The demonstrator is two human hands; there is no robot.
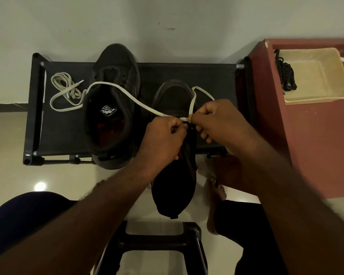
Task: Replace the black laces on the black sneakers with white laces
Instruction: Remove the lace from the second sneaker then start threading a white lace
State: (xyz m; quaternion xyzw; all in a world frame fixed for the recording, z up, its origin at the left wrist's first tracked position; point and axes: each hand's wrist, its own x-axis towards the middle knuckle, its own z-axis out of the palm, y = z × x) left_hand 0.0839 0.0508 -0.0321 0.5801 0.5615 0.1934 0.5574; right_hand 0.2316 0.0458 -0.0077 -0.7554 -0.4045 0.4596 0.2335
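1. A black fabric shelf (68,126) on a dark frame stands against a pale wall (167,16), on a glossy light tiled floor (18,135).
2. Right of the fingers stands a red-brown cabinet (306,145). On it sits a beige tray (316,76) with a bundle of black laces (286,76) at its left edge.
3. Two black sneakers are on the shelf. The first sneaker (115,76) lies left of the fingers with its opening facing up. The second sneaker (173,96) is right under the fingers, its heel hanging off the near edge.
4. The left hand (163,139) is curled knuckles-up over the second sneaker, thumb and fingertips pinching the white lace (139,103).
5. The right hand (216,120) meets it fingertip to fingertip, with thumb and forefinger pinching the same lace and the other fingers bent beneath.
6. From the pinch, one strand runs left across the first sneaker's opening to a pile of white lace (66,86) on the shelf. I cannot tell whether that pile is the same lace or a second one.
7. Another strand rises beyond the right fingers and loops behind that hand.
8. Below the forearms are a dark stool (159,241) and a bare foot (216,195).
9. The first sneaker's insole carries a white badge (108,111); its lettering is too small to read.
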